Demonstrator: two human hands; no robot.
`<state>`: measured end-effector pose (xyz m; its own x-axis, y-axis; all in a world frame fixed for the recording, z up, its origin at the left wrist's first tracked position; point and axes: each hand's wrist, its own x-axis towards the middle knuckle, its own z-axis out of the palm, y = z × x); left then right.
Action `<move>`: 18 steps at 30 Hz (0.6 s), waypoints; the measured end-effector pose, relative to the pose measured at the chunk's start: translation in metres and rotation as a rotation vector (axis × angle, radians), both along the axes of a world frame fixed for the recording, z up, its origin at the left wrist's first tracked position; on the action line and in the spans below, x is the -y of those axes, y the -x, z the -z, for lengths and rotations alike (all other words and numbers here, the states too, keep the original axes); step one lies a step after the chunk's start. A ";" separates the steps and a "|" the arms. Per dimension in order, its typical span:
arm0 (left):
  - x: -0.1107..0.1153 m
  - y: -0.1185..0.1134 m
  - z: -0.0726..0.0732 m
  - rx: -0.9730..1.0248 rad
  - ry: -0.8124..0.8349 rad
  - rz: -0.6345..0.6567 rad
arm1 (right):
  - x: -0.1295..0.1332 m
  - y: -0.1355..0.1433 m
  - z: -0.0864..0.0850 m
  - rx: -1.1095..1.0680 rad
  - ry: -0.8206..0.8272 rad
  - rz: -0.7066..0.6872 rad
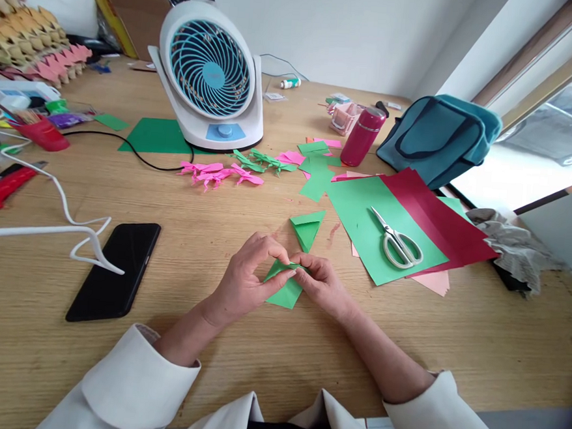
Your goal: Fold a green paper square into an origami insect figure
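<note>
Between both hands is a small piece of green paper (285, 294), its upper edge pinched and its lower part fanning out toward me. My left hand (255, 268) pinches that edge with thumb and forefinger. On the other side, my right hand (323, 282) grips the same edge, thumb beside the left thumb. The exact crease under the fingertips is hidden. Just beyond the hands lies a folded green paper triangle (307, 229). Farther off are pink folded figures (215, 173) and green folded figures (265, 162), beside loose green paper pieces (316, 177).
White-handled scissors (396, 242) lie on a green sheet (364, 213) over a dark red sheet (437, 225) at right. A black phone (115, 271) is at left under a white stand arm. A fan (210, 72), pink bottle (363, 136) and teal bag (438, 140) stand behind.
</note>
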<state>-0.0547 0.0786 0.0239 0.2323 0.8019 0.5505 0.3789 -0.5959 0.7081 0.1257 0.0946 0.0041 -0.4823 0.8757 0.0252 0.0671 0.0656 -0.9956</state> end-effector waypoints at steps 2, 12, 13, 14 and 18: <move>0.000 0.000 -0.001 -0.009 -0.004 -0.003 | 0.000 0.000 0.000 0.002 -0.006 -0.001; 0.000 0.000 -0.003 -0.045 -0.049 0.007 | 0.000 -0.001 0.003 0.007 -0.037 -0.012; 0.000 0.000 -0.003 -0.044 -0.049 0.014 | -0.001 -0.001 0.003 0.007 -0.041 -0.012; 0.000 0.000 -0.003 -0.042 -0.046 0.020 | -0.001 -0.001 0.004 0.008 -0.046 -0.010; -0.002 0.001 -0.005 -0.048 -0.025 0.049 | -0.001 -0.001 0.005 0.038 -0.062 0.013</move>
<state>-0.0561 0.0804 0.0291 0.2975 0.7749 0.5577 0.3818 -0.6320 0.6744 0.1267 0.0961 -0.0006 -0.4726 0.8791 0.0619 0.1058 0.1263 -0.9863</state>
